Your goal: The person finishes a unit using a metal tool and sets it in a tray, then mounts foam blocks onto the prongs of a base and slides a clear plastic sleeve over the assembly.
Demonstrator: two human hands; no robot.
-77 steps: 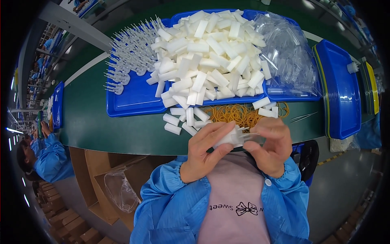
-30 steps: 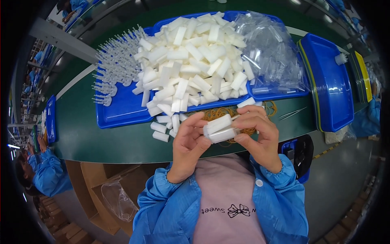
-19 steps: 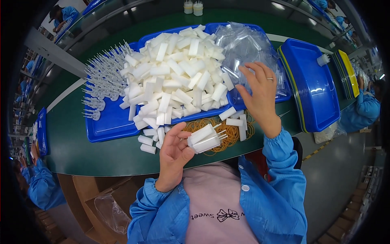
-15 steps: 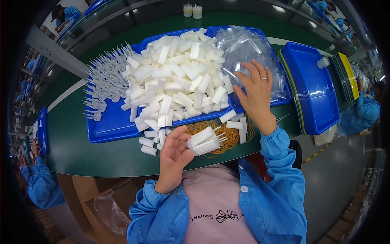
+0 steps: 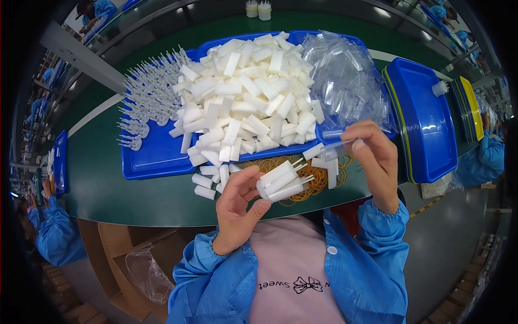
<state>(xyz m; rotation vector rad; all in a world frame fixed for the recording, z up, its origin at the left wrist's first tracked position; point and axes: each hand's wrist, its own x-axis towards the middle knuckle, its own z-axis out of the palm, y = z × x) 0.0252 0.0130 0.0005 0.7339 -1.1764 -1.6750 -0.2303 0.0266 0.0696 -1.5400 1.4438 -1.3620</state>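
Observation:
My left hand (image 5: 235, 208) is closed round the base of a white pronged holder (image 5: 283, 182) with white foam blocks set among its prongs. The prongs point right, over a heap of tan rubber bands (image 5: 317, 181). Between the fingertips of my right hand (image 5: 377, 159) is a clear plastic sleeve (image 5: 337, 151), to the right of the holder and apart from it. Beyond my hands rises a big pile of white foam blocks (image 5: 253, 92), with several loose blocks (image 5: 205, 186) on the table in front. More clear sleeves (image 5: 345, 81) lie heaped to the pile's right.
On the left, a blue tray (image 5: 156, 162) bears many upright white pronged holders (image 5: 148, 89). Stacked blue trays (image 5: 421, 124) stand on the right, a yellow one (image 5: 470, 108) beyond. An open cardboard box (image 5: 116, 243) is below the table's left front edge. Other people work nearby.
My right hand has come back from the heap of clear sleeves toward me, now with one sleeve pinched in its fingers. My left hand still holds the pronged holder.

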